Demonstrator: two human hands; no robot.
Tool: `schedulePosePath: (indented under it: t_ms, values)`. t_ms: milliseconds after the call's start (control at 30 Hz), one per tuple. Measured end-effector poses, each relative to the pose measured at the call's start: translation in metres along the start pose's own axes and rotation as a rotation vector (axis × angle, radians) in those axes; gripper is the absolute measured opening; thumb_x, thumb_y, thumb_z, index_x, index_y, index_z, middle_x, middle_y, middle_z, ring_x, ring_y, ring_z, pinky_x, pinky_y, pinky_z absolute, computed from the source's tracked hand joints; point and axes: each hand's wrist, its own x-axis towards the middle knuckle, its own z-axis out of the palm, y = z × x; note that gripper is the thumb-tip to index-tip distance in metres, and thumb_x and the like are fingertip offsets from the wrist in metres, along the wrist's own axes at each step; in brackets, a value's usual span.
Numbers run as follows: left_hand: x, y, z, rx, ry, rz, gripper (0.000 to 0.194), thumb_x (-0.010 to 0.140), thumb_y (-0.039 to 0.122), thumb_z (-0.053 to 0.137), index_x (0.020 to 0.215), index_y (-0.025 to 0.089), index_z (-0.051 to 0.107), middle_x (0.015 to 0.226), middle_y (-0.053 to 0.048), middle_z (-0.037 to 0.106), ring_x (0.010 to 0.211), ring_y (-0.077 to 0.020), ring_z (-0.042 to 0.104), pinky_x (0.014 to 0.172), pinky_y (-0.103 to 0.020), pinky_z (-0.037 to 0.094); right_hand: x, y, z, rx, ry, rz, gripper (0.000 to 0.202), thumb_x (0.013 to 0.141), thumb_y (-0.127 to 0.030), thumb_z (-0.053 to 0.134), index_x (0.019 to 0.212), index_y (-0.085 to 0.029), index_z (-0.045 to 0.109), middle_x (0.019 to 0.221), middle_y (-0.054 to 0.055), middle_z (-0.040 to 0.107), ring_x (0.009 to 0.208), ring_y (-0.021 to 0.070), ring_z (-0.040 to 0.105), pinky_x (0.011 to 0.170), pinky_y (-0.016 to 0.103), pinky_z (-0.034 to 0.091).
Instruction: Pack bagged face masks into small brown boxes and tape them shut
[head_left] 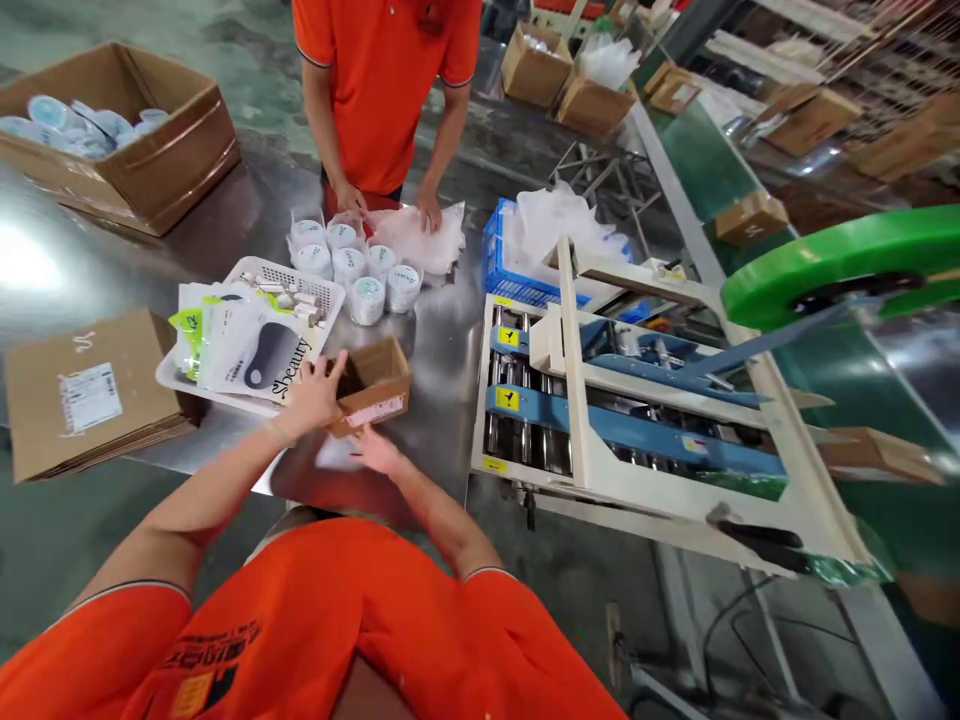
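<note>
A small open cardboard box stands in front of me on the steel table, with a pinkish label on its near wall. My left hand is at the box's left wall, its fingers bent against the edge. Below the near wall is my right hand, palm partly up and fingers stretched out by the box's lower edge. Left of the box, a white plastic basket holds flat printed pouches and several small white pieces. Beyond it stand several clear-wrapped round tubs with pale lids.
A co-worker in an orange shirt handles a clear plastic bag across the table. Flattened cartons lie at left, beneath a large carton of tubs. Right are a roller sealing machine, a blue crate and green tape.
</note>
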Motion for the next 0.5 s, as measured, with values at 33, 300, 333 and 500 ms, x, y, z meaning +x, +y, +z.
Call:
schedulePosePath:
  t_ms: [33,300,333,500]
  values:
    - [-0.002,0.004,-0.001,0.086,0.02,0.05,0.127,0.08,0.044,0.09,0.186,0.029,0.021,0.175,-0.027,0.04,0.159,-0.0594,0.037,0.115,-0.073,0.05,0.0,-0.007,0.003,-0.059,-0.083,0.05,0.037,0.08,-0.052,0.087,0.107,-0.028,0.082,0.112,0.006,0.086,0.109,0.0312,0.08,0.089,0.046,0.067]
    - [0.0,-0.004,0.024,0.12,0.121,0.26,0.115,0.079,0.023,0.086,0.182,0.024,0.035,0.177,-0.026,0.042,0.169,-0.0572,0.026,0.125,-0.072,0.043,0.074,-0.196,-0.119,-0.899,0.447,-0.266,0.044,0.095,-0.031,0.082,0.135,-0.014,0.078,0.131,0.018,0.081,0.126,0.0322,0.077,0.111,0.043,0.061]
    - [0.003,-0.009,0.026,0.063,0.142,0.288,0.117,0.077,0.024,0.087,0.181,0.022,0.035,0.177,-0.026,0.041,0.17,-0.0564,0.025,0.128,-0.071,0.041,0.098,-0.215,-0.13,-1.072,0.574,-0.261,0.057,0.091,-0.025,0.086,0.145,-0.01,0.073,0.147,0.024,0.074,0.144,0.0364,0.067,0.12,0.046,0.055]
    - [0.014,-0.03,0.043,-0.244,0.254,0.419,0.114,0.075,0.038,0.088,0.176,0.018,0.04,0.179,-0.027,0.037,0.173,-0.0535,0.023,0.136,-0.072,0.031,0.178,-0.231,-0.135,-1.353,0.578,-0.106,0.055,0.091,-0.013,0.084,0.144,-0.003,0.072,0.166,0.033,0.058,0.167,0.0392,0.043,0.132,0.045,0.043]
